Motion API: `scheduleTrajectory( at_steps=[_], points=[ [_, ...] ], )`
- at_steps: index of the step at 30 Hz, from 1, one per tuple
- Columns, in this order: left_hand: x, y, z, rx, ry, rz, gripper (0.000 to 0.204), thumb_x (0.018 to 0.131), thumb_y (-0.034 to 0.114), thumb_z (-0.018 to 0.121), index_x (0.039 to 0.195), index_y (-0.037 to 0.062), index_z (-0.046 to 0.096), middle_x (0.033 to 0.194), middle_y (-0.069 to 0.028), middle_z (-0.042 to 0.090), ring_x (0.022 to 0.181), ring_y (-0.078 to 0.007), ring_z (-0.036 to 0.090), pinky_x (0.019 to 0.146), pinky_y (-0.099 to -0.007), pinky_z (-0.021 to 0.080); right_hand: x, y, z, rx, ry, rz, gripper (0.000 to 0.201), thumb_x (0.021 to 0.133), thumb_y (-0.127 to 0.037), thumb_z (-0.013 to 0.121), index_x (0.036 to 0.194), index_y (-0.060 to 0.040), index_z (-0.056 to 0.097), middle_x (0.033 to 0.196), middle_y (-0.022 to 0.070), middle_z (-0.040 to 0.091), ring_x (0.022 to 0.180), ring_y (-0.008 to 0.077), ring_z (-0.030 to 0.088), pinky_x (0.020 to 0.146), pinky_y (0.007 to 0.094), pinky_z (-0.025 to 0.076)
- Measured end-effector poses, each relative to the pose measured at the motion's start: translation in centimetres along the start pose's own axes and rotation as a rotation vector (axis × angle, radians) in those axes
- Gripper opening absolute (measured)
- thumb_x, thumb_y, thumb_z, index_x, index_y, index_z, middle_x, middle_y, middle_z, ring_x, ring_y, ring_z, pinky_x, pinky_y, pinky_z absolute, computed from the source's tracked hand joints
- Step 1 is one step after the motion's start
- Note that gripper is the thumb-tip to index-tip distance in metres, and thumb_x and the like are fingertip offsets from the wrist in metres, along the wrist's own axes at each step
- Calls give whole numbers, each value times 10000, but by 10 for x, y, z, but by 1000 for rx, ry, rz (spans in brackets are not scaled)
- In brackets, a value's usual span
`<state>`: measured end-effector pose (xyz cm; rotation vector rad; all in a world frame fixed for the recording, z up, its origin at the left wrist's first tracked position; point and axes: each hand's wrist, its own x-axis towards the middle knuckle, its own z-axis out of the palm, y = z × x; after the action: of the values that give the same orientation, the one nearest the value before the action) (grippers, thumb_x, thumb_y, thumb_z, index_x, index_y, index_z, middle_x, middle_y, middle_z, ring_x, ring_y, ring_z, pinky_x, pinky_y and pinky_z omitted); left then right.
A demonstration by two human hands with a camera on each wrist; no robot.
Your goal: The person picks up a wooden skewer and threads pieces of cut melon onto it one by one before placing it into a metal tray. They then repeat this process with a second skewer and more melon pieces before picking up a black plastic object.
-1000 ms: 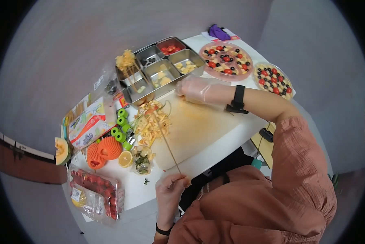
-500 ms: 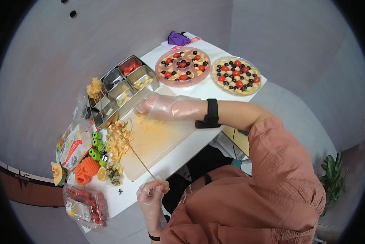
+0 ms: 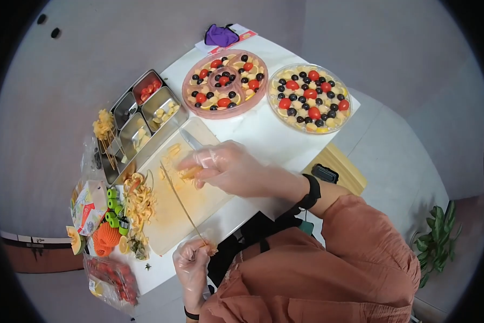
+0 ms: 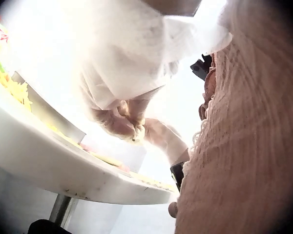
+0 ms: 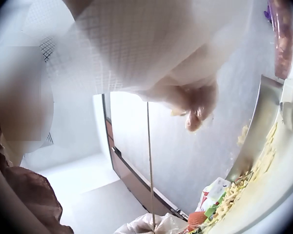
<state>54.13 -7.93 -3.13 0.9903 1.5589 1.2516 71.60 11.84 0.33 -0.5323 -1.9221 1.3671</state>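
Observation:
Near the table's front edge, my gloved left hand (image 3: 190,264) grips a thin wooden skewer (image 3: 181,202) low down, with a small fruit piece (image 3: 212,249) at its lower end. The skewer slants up over the cutting board (image 3: 196,204). My gloved right hand (image 3: 223,168) is above the board beside the skewer's upper end, its fingers bent round a yellow-orange piece of melon (image 3: 190,173). In the right wrist view the fingertips are together, mostly covering that piece. A knife (image 3: 190,140) lies on the board behind the right hand, among cut fruit strips (image 3: 173,152).
Left of the board are peelings (image 3: 139,202), green cutters (image 3: 112,207), orange foam nets (image 3: 106,239) and a tomato box (image 3: 110,280). Behind stands a steel compartment tray (image 3: 155,139) with finished skewers (image 3: 104,128). Two fruit platters (image 3: 224,111) (image 3: 312,129) are at the back right.
My right hand has come back from the board's far side toward the skewer's upper end, uncovering the knife. The head view has swung right. My left hand keeps holding the skewer.

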Motion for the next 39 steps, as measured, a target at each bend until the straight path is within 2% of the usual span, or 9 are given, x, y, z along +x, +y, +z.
scheduleTrajectory(
  at_steps=[6,7,9,13,17,19,26,28,39],
  points=[
    [24,6,14,148,-112,-14,102,878,-54,590,934,-39,674,857,-56,661,684,-78,550,603,-223,442,-3,3,-22,356,205,304,260,886,40,582,1145,25,578,976,131,692,841,164,686,768,271,536],
    [27,3,14,148,-82,-20,102,878,-54,590,934,-39,674,857,-56,661,684,-78,550,603,-223,442,-3,10,-24,366,176,303,260,886,40,582,1145,25,578,976,131,692,841,164,686,768,271,536],
    [34,2,18,104,-159,-58,109,882,-54,597,948,-33,681,837,-40,647,658,-72,512,574,-228,415,-3,26,-27,578,346,236,238,887,-30,607,1110,54,600,968,108,689,839,165,695,741,268,548],
    [41,17,24,122,-189,-154,112,884,-29,612,965,-25,689,787,-27,617,634,-78,503,565,-232,415,5,22,-33,514,406,217,240,914,-31,584,1133,65,596,1031,120,682,858,183,695,782,278,560],
    [42,13,22,259,-214,-9,121,882,-17,620,978,-25,693,766,-26,613,626,-77,513,569,-225,423,5,11,-33,447,443,212,278,931,-29,573,1193,61,587,1046,122,682,861,160,691,807,278,565],
    [37,15,20,263,-222,-123,129,883,-9,621,984,-13,700,764,-32,624,642,-78,541,575,-224,439,2,5,-31,427,452,209,286,935,-32,573,1207,59,585,1042,119,683,859,155,690,799,275,567],
    [7,-4,0,189,-180,-60,124,888,12,616,974,3,704,754,-32,639,633,-83,564,563,-232,454,-5,-7,2,364,463,166,252,926,-35,597,1162,52,610,1008,100,687,816,123,677,763,246,563],
    [0,-9,-5,164,-176,48,122,884,20,625,974,1,706,751,-38,640,627,-88,567,564,-233,459,-6,-12,15,328,455,159,244,925,-34,600,1152,53,612,1008,101,686,808,120,675,758,243,560],
    [-19,-19,-23,91,-106,20,117,841,0,614,891,-56,703,788,-80,688,670,-110,610,617,-243,497,4,-23,48,206,389,99,234,938,-35,596,1155,54,608,1014,111,692,832,140,688,736,230,545]
  ],
)
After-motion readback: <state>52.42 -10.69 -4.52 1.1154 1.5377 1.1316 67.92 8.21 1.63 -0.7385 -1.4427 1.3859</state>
